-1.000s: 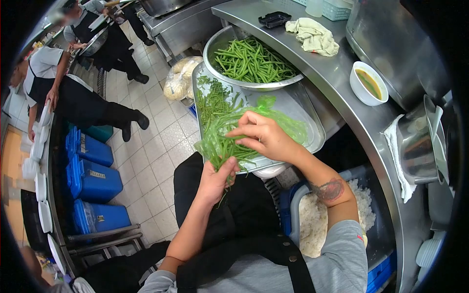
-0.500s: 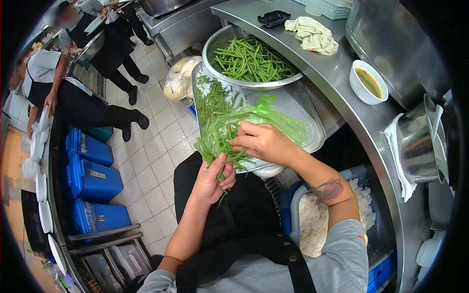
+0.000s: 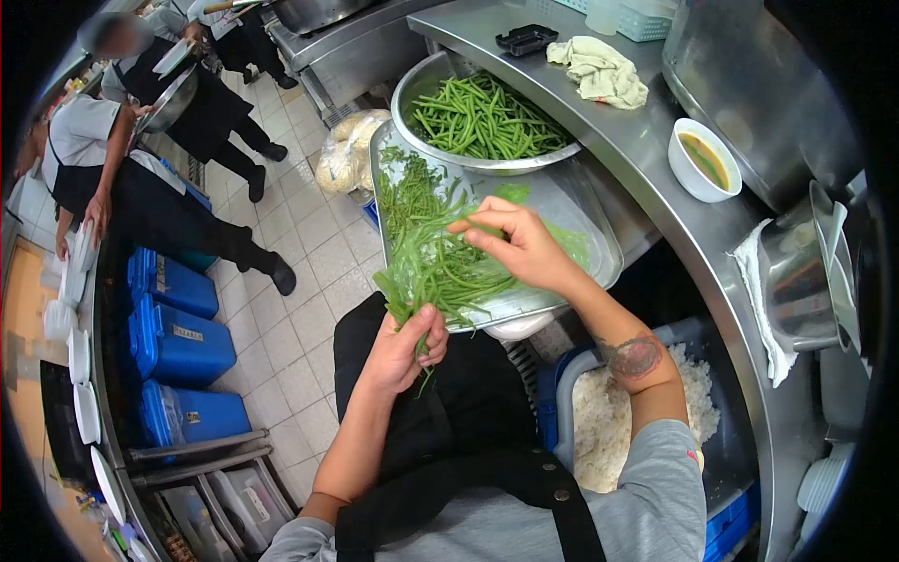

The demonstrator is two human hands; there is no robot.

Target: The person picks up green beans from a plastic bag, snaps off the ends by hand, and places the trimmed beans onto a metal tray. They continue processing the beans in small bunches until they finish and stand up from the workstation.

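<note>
Low over the near edge of the metal tray [image 3: 599, 201], my left hand [image 3: 409, 347] is closed around a bunch of green beans [image 3: 445, 281]. Stray ends poke out below the fist. My right hand [image 3: 524, 245] hovers above the tray with thumb and forefinger close together; whatever is between them is too small to make out. Under and beside it lies a thin translucent green plastic bag [image 3: 569, 245], partly hidden by the hand and beans. Short bean trimmings [image 3: 412, 192] are heaped on the tray's left side.
A steel bowl [image 3: 405, 117] full of green beans stands at the tray's far end. Cooked rice [image 3: 599, 426] fills a tub by my right side. The counter [image 3: 646, 140] holds a cloth [image 3: 599, 70] and a soup bowl [image 3: 704, 159]. Several people stand at left near blue bins [image 3: 192, 342].
My right hand has lifted away from the bunch, up and to the right. The beans now fan out farther over the tray. My left hand stays nearly in place, still gripping.
</note>
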